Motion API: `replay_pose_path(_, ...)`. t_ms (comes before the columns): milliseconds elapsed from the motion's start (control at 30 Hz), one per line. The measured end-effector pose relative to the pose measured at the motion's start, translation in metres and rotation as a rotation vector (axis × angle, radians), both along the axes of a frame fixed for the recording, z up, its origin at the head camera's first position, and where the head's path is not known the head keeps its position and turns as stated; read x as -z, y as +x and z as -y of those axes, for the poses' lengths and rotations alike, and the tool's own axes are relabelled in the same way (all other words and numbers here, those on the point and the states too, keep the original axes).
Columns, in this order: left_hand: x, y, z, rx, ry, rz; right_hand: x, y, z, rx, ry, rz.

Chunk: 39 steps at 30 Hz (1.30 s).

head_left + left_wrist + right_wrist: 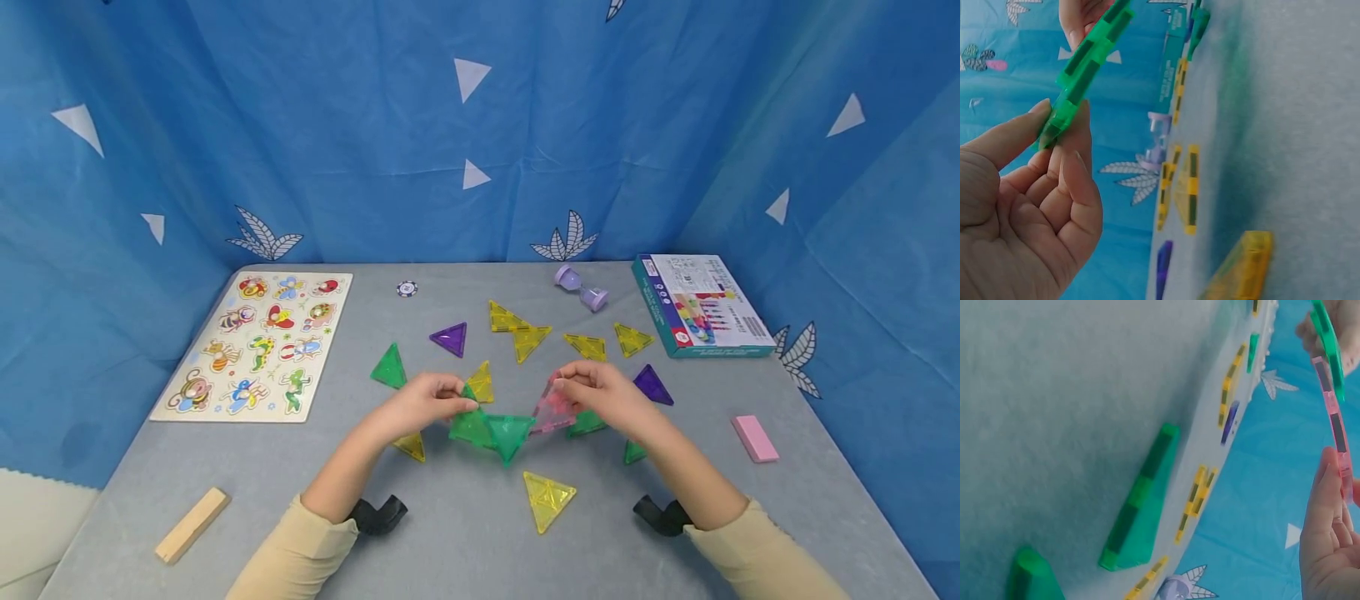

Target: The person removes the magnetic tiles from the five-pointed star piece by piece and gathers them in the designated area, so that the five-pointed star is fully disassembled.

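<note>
Over the middle of the table my left hand pinches a green triangular magnetic tile between thumb and fingers. A second green tile is joined to it edge to edge on the right. My right hand pinches a pink triangular tile by one corner. In the head view the pink tile's lower left corner meets the second green tile's right corner. The right wrist view shows the pink tile edge-on, its far end beside the green one. Both hands hold their tiles above the tabletop.
Loose yellow tiles, purple tiles and green tiles lie around the hands. An insect puzzle board and wooden block are left; a sand timer, box and pink block are right.
</note>
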<state>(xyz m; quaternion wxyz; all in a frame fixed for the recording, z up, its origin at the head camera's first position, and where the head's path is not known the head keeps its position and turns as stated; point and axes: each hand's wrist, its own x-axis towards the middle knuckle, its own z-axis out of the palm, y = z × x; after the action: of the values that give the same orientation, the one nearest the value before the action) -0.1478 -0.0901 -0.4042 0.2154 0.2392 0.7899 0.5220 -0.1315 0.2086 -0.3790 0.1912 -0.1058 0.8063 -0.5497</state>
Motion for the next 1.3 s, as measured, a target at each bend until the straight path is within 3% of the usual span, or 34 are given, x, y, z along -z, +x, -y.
replay_pose_path(233, 0.008, 0.002, 0.003, 0.068, 0.049, 0.091, -0.002, -0.022, 0.000, 0.036, 0.041, -0.007)
replay_pose_path(433, 0.005, 0.006, 0.001, 0.066, 0.043, 0.102, 0.022, -0.047, 0.012, -0.073, 0.087, 0.118)
replay_pose_path(500, 0.005, 0.006, 0.001, 0.068, 0.049, 0.100, 0.030, -0.052, 0.015, -0.105, 0.111, 0.122)
replay_pose_path(567, 0.006, 0.006, 0.001, 0.063, 0.044, 0.093, 0.035, -0.053, 0.016, -0.117, 0.176, 0.068)
replay_pose_path(733, 0.007, 0.006, 0.002, 0.024, 0.029, 0.098, 0.031, -0.042, 0.018, -0.062, 0.343, -0.183)
replay_pose_path(800, 0.007, 0.006, 0.002, 0.000, 0.032, 0.112, 0.026, -0.033, 0.019, -0.053, 0.281, -0.185)
replay_pose_path(967, 0.004, 0.006, 0.000, -0.063, 0.051, 0.127, 0.017, -0.008, 0.025, -0.161, 0.015, 0.011)
replay_pose_path(1067, 0.003, 0.006, -0.001, -0.106, 0.074, 0.139, 0.017, 0.002, 0.028, -0.202, -0.056, 0.051)
replay_pose_path(1300, 0.003, 0.008, -0.001, -0.116, 0.203, 0.221, 0.018, 0.009, 0.023, -0.102, -0.114, 0.075)
